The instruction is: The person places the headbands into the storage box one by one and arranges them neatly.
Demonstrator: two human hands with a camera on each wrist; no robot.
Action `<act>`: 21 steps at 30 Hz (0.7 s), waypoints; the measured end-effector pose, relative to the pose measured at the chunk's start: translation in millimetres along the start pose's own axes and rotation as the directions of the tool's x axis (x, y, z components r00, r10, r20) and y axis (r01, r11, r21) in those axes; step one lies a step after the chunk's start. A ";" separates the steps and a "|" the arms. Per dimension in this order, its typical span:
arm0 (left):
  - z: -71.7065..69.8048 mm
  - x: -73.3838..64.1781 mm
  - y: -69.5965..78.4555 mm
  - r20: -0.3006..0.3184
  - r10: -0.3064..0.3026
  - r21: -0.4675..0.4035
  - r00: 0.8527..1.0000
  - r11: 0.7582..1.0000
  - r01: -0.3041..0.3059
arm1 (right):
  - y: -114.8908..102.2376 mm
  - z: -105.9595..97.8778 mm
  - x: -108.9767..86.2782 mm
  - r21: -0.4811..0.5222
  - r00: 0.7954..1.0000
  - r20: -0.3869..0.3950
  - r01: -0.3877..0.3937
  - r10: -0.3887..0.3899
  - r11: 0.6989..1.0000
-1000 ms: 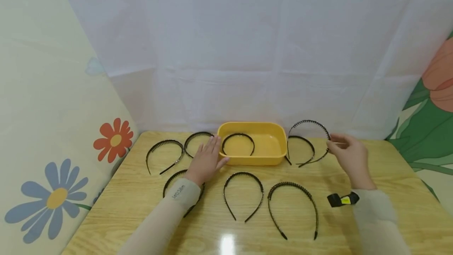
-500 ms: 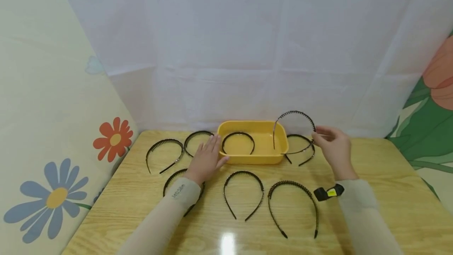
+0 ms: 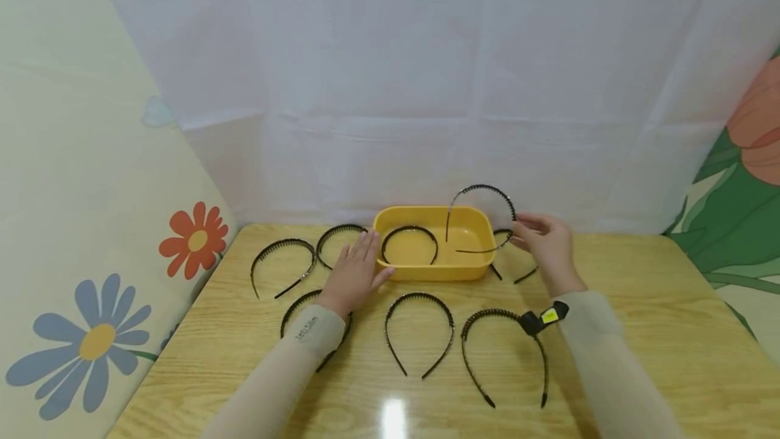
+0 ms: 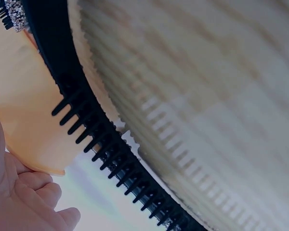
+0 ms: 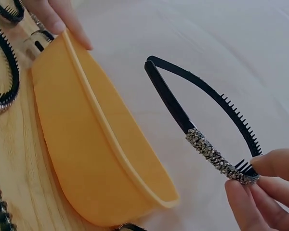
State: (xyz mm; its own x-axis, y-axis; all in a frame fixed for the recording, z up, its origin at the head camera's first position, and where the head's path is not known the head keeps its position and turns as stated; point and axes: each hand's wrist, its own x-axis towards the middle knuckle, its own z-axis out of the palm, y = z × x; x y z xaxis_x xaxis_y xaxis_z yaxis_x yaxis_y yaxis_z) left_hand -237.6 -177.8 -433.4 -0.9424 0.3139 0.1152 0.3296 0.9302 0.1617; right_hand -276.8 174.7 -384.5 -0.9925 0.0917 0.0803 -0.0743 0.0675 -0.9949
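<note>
My right hand (image 3: pixel 548 253) pinches a black toothed headband (image 3: pixel 481 187) between thumb and fingers. The headband is raised, its open ends over the right part of a yellow plastic box (image 3: pixel 435 274). Silver glitter covers part of its band (image 5: pixel 209 153) in the right wrist view. Inside the box, at its left, sits another headband (image 3: pixel 409 228). My left hand (image 3: pixel 353 276) rests with extended fingers against the box's left rim. Close to the left wrist camera, a toothed headband (image 4: pixel 130 168) crosses the view, with the left fingers (image 4: pixel 43 187) at the box behind it.
More black headbands lie on the wooden table: one at far left (image 3: pixel 283 242), one behind my left hand (image 3: pixel 341 227), one partly under my left forearm (image 3: pixel 298 300), two in front (image 3: pixel 420 295), one right of the box (image 3: pixel 496 273). A white cloth (image 3: pixel 365 87) hangs behind.
My right hand has carried the headband leftward, from right of the box to over its right side. The left hand stays at the box's left rim.
</note>
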 end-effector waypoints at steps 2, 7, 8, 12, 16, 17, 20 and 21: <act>0.5 0.0 -0.1 -0.004 0.005 0.000 1.000 1.000 -0.005 | 1.0 5.3 2.4 0.012 1.000 0.002 -0.023 0.023 1.000; 0.6 0.0 -0.2 -0.011 0.007 -0.001 1.000 1.000 -0.007 | 2.8 19.1 5.6 0.001 0.999 0.014 -0.038 0.038 0.999; 0.4 -0.1 -0.3 -0.010 0.006 -0.001 1.000 1.000 -0.006 | 3.2 22.2 6.0 -0.007 0.999 0.017 -0.033 0.033 0.999; -0.1 -0.3 -0.6 -0.010 0.004 0.001 1.000 1.000 -0.004 | 6.4 34.7 7.8 -0.008 0.999 0.026 -0.026 0.026 1.000; -0.4 -0.4 -0.4 -0.017 0.012 -0.004 1.000 1.000 -0.012 | 10.9 44.5 7.8 0.019 0.999 0.028 -0.043 0.042 0.999; -0.5 -0.5 -0.3 -0.016 0.012 -0.003 1.000 1.000 -0.012 | 12.2 46.2 7.7 0.024 0.999 0.026 -0.047 0.046 0.999; -0.7 -0.7 -0.3 -0.010 0.013 0.002 1.000 1.000 -0.013 | 15.1 50.7 6.8 0.036 0.999 0.020 -0.049 0.049 0.998; -0.9 -0.8 -0.3 -0.007 0.011 0.004 1.000 1.000 -0.011 | 15.9 52.3 6.8 0.038 0.999 0.018 -0.047 0.047 0.998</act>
State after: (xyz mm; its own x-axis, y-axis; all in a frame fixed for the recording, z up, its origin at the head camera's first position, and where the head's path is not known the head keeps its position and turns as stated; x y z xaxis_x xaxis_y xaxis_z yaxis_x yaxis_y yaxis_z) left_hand -236.9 -178.6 -432.7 -0.9382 0.3231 0.1241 0.3401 0.9272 0.1569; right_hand -289.8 124.5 -403.0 -0.9965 0.0772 0.0329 -0.0310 0.0255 -0.9992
